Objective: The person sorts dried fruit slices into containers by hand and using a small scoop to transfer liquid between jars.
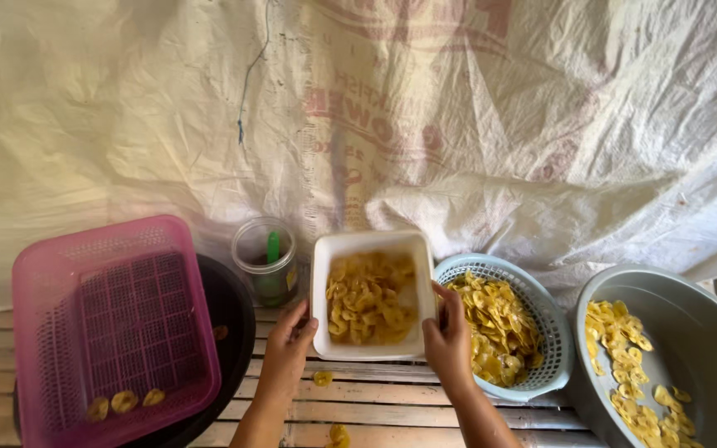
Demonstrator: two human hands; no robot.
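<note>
A white square tub full of yellow banana chips stands in the middle of a slatted wooden bench. My left hand grips its lower left edge. At the tub's right rim, my right hand holds the wall, thumb over the edge. Both forearms come up from the bottom of the view.
A pink plastic crate with three chips sits on a black basin at left. A clear jar with a green handle stands behind. A blue-grey colander of chips and a grey basin with chips lie at right. A woven sack sheet hangs behind. Loose chips lie on the bench slats.
</note>
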